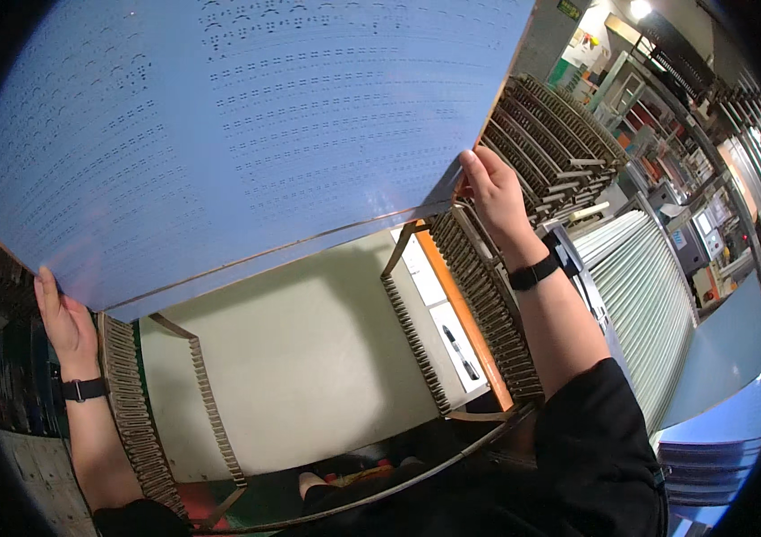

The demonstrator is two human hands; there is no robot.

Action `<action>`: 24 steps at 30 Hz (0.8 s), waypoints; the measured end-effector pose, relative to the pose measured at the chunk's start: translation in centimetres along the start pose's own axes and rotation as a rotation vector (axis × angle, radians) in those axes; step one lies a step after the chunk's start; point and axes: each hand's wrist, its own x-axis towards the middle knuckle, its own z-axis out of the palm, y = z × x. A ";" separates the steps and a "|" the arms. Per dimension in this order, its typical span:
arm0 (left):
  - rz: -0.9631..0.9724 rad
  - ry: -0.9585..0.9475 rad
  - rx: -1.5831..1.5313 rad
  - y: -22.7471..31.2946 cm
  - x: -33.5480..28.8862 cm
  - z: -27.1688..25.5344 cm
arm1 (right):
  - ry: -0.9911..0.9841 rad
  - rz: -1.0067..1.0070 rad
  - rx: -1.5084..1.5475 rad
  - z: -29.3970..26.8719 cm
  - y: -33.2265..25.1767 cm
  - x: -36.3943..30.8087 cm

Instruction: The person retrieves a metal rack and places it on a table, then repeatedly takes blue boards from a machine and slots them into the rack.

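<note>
Both hands hold a large blue sheet (246, 125) above the slotted rack (488, 295): the left hand (63, 318) closed on its lower left corner, the right hand (492, 192) pinching its right edge. Keeping it level and both grips even seems wise. Its top edge is cut off; the fingertips behind it are hidden.

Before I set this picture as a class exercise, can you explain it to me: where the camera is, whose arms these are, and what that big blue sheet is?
The camera sits on a person's head and looks down, so the curved edges come from its wide lens. The two arms are that person's own. The left hand and right hand each grip one side edge of a large blue panel dotted with rows of tiny holes. Below it stands a slotted metal rack with toothed rails around a pale flat surface. A stack of pale green panels stands to the right.
</note>
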 end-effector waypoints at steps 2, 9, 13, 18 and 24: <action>-0.007 0.012 -0.010 0.0 -0.1 0.0 | -0.039 0.014 -0.032 -0.5 1.0 0.5; 0.002 -0.047 0.043 -0.6 -0.7 1.7 | -0.045 0.031 -0.130 -1.5 5.3 -1.5; 0.001 -0.002 0.127 0.2 -1.3 1.2 | 0.001 0.073 -0.067 -0.1 5.3 -1.2; 0.106 -0.045 0.459 -1.5 -1.8 -0.2 | 0.153 -0.014 -0.329 -1.6 5.8 -1.7; 0.086 -0.258 0.558 0.7 -3.2 4.3 | 0.104 0.067 -0.106 -1.2 4.8 -2.1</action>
